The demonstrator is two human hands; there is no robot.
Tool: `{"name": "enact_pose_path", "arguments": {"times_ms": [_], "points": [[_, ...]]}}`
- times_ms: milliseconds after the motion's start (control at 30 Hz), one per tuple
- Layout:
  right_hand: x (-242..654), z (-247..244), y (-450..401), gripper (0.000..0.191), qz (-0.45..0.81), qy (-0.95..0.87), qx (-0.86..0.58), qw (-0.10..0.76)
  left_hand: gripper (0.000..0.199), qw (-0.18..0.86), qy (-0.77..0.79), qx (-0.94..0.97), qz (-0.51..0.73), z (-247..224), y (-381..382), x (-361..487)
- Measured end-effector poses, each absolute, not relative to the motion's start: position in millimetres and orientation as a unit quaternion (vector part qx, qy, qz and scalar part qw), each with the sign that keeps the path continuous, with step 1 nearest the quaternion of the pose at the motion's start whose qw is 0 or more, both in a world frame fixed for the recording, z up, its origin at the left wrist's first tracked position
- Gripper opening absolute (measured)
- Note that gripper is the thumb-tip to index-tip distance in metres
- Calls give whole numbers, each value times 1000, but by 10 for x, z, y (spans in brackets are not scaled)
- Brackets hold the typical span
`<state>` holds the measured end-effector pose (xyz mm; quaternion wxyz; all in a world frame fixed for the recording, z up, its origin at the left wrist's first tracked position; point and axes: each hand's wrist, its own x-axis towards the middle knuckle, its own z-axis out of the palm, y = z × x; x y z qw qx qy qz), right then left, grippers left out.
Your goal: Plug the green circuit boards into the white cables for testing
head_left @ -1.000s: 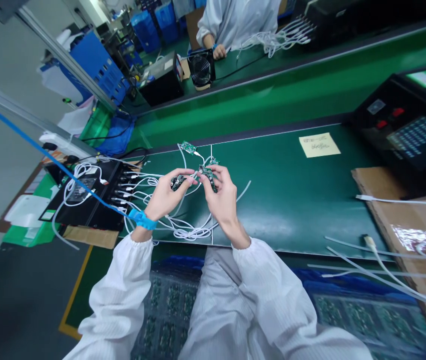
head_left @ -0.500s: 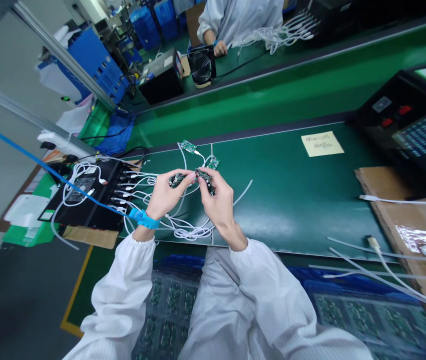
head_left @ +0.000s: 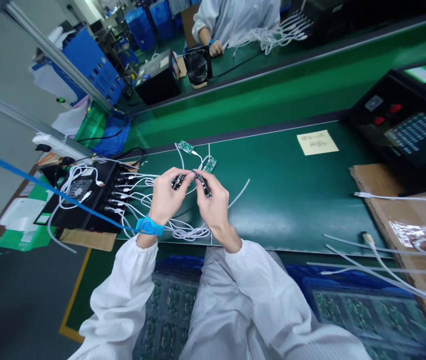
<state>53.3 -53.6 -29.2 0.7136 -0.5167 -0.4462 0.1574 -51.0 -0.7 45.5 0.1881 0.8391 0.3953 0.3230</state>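
My left hand (head_left: 165, 195) is closed on a small circuit board (head_left: 177, 181), most of it covered by the fingers. A second circuit board (head_left: 204, 186) is pinched in my right hand (head_left: 215, 202), tilted, its dark component side showing. The fingertips of both hands meet above the bench. Just beyond them lie two green circuit boards (head_left: 186, 146), the farther one joined to a white cable plug. White cables (head_left: 188, 231) lie coiled under and beside my hands. A blue wrist strap (head_left: 150, 226) circles my left wrist.
At left, a black box (head_left: 98, 197) has several white cables plugged in. A black device with red switches (head_left: 415, 125) stands right, near cardboard (head_left: 389, 215) and loose cables. A yellow note (head_left: 318, 143) lies on the green bench (head_left: 284, 200). Trays of boards (head_left: 363, 315) sit below; a co-worker (head_left: 235, 22) is opposite.
The two boards stay in my hands, and the board in my right hand has turned slightly. My left wrist has shifted a little right. The whole view has moved slightly.
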Motion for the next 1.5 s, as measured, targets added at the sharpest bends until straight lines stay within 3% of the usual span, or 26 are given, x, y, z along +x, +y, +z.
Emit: {"name": "enact_pose_path", "arguments": {"times_ms": [100,500,800,1033,1167,1233,1400,1500], "points": [[520,-336,-534,25,180,-434,-513,718,17,171,404,842,313,423,-20,-492],[515,-295,-549,23,143,-419,-517,733,26,272,446,788,326,439,-77,-452],[477,-376,-510,28,142,-407,-558,709,21,215,438,813,318,331,4,-368],[1006,-463,-729,43,146,-587,-594,530,20,147,462,851,203,186,214,-186],[1369,-592,-1038,72,136,-671,-592,425,22,155,474,855,144,121,271,-127],[1453,-666,-1173,78,132,-709,-581,377,23,170,459,862,135,96,280,-155],[1430,-770,-1399,56,78,-726,-598,330,27,173,407,868,225,135,86,-292],[1375,-755,-1500,49,65,-693,-617,366,25,255,345,894,132,136,-181,-300]]}}
